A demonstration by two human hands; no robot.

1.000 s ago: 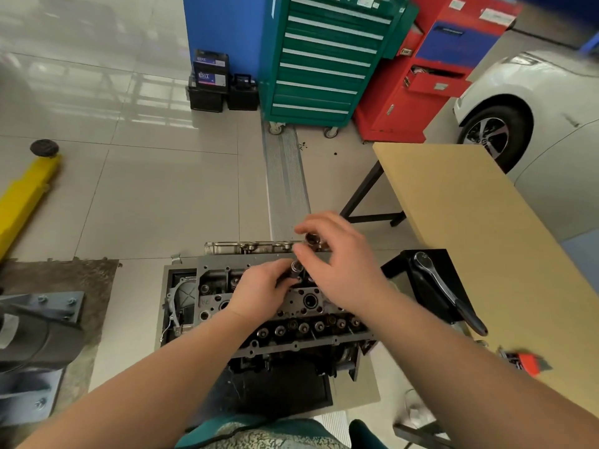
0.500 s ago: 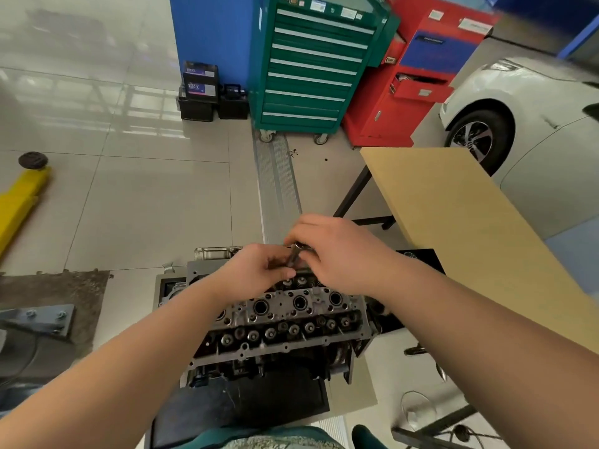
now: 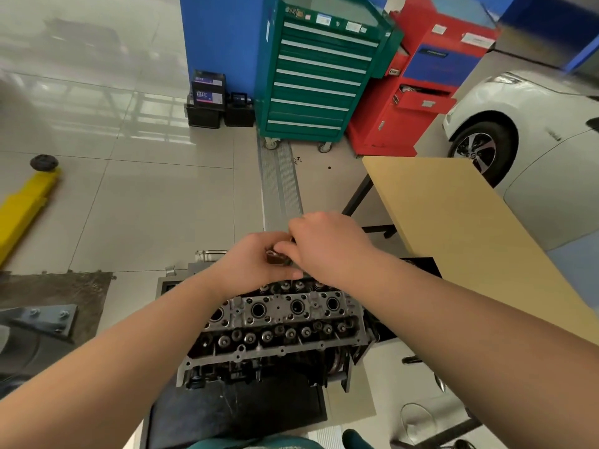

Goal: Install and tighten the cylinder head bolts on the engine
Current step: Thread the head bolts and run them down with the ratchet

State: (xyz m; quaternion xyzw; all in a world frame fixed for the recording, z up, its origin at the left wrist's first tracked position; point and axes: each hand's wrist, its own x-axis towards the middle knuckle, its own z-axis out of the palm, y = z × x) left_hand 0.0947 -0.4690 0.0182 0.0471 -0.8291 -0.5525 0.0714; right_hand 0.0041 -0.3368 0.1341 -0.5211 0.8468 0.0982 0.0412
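The left hand [image 3: 251, 265] and right hand [image 3: 327, 246] cover the far edge of the cylinder head [image 3: 278, 322]; a small dark part [image 3: 275, 257] pinched between their fingers is mostly hidden and cannot be identified; the bench [image 3: 470, 228] and white car [image 3: 534, 124] are cut off at the right edge; the floor at upper left is blurred.

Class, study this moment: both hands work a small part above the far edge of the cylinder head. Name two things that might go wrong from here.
1. The small dark part pinched between the left hand and right hand might slip and drop into an open bore of the cylinder head.
2. The hands hide the hole, so it may start crooked.
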